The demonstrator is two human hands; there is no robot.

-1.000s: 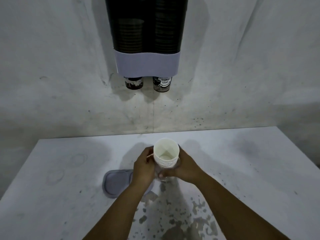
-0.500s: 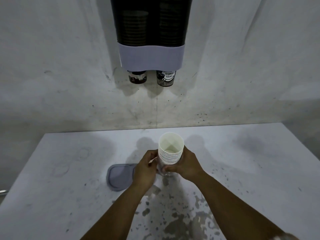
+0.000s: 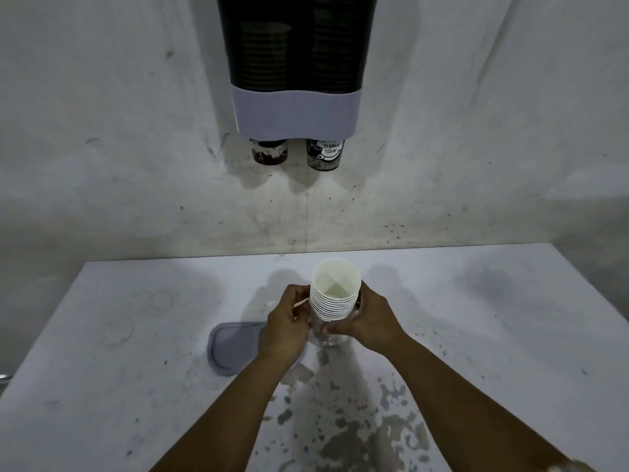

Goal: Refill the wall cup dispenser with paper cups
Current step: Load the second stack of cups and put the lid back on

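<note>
At lower left of centre a grey lid (image 3: 235, 347) lies flat on the tabletop (image 3: 102, 369). Just right of it, the left hand (image 3: 286, 327) closes its grip on the side of the cups (image 3: 335, 291), a nested white stack held upright at frame centre; the right hand (image 3: 369, 323) grips the opposite side, lower down. The dispenser (image 3: 296, 73) hangs on the wall at top centre, well apart. The stack seems freshly gathered, so the next move calls for lifting it to the dispenser's top, out of view.
</note>
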